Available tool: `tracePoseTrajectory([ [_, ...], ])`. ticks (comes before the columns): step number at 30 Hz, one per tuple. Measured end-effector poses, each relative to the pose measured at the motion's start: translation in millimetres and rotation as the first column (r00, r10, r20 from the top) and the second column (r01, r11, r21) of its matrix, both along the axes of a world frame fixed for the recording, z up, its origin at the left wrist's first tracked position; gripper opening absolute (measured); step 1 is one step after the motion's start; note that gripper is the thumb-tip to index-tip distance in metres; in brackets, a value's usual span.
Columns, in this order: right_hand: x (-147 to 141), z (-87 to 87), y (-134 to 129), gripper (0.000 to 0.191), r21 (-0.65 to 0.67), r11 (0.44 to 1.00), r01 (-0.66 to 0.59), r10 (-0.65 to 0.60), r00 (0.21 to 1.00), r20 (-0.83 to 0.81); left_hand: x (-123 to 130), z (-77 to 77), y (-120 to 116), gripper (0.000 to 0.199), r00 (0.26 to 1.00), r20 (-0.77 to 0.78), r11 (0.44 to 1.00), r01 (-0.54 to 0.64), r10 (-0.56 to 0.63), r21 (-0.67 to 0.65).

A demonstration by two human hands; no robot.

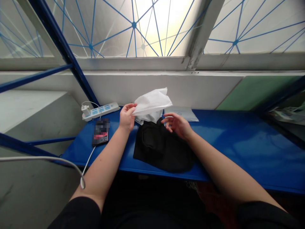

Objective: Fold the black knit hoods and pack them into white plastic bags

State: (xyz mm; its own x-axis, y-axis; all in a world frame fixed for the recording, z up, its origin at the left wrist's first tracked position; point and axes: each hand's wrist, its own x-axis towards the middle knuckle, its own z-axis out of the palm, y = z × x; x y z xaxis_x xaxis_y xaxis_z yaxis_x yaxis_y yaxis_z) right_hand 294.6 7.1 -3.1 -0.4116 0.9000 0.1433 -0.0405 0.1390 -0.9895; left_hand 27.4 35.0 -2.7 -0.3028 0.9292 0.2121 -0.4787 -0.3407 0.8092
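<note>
My left hand (128, 117) pinches the left edge of a thin white sheet (152, 101), which hangs in the air and spreads to the right. Below the sheet, more crumpled white material (152, 117) rests at the back of a black cloth item (166, 149). That black item lies on the blue table, with a raised rounded part on its left side. My right hand (175, 124) is apart from the sheet, over the black item's back right, its fingers spread and slightly curled with nothing in them.
A white power strip (102, 110) with a plug and a phone (100, 132) on a cable are on the left of the blue table (238, 146). A flat pale packet (183, 114) lies at the back. Blue metal bars (69, 57) rise at the left.
</note>
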Motion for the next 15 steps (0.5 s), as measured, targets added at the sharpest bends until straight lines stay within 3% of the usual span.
tracePoseTrajectory([
  [3, 3.9, -3.7, 10.7, 0.074, -0.103, 0.99, 0.096, -0.108, 0.988, -0.114, 13.1, -5.9, -9.8, 0.037, 0.951, -0.291, 0.991, 0.127, -0.108, 0.047],
  [5, 4.8, -7.3, 14.2, 0.066, -0.126, 0.983, 0.134, -0.147, 0.984, -0.105, 18.0, -8.3, -13.8, 0.063, 0.895, -0.412, 0.979, 0.2, -0.171, 0.03],
  [7, 4.9, -11.6, 15.7, 0.058, -0.167, 0.968, 0.187, -0.207, 0.972, -0.114, 19.0, -8.7, -14.8, 0.091, 0.879, -0.424, 0.972, 0.234, -0.219, -0.017],
  [8, 4.8, -13.7, 15.8, 0.056, -0.193, 0.96, 0.204, -0.231, 0.965, -0.125, 18.2, -8.4, -14.4, 0.096, 0.886, -0.398, 0.97, 0.235, -0.238, -0.056],
  [10, 4.8, -16.6, 14.9, 0.05, -0.241, 0.948, 0.209, -0.246, 0.959, -0.138, 15.2, -7.4, -12.8, 0.085, 0.897, -0.324, 0.951, 0.257, -0.301, -0.172],
  [13, 5.6, -17.4, 12.5, 0.043, -0.282, 0.948, 0.15, -0.186, 0.977, -0.107, 10.1, -7.7, -10.9, 0.059, 0.866, -0.238, 0.867, 0.339, -0.439, -0.366],
  [15, 6.7, -16.9, 11.9, 0.041, -0.293, 0.949, 0.119, -0.145, 0.987, -0.068, 8.3, -8.9, -10.5, 0.048, 0.855, -0.214, 0.832, 0.353, -0.473, -0.427],
])
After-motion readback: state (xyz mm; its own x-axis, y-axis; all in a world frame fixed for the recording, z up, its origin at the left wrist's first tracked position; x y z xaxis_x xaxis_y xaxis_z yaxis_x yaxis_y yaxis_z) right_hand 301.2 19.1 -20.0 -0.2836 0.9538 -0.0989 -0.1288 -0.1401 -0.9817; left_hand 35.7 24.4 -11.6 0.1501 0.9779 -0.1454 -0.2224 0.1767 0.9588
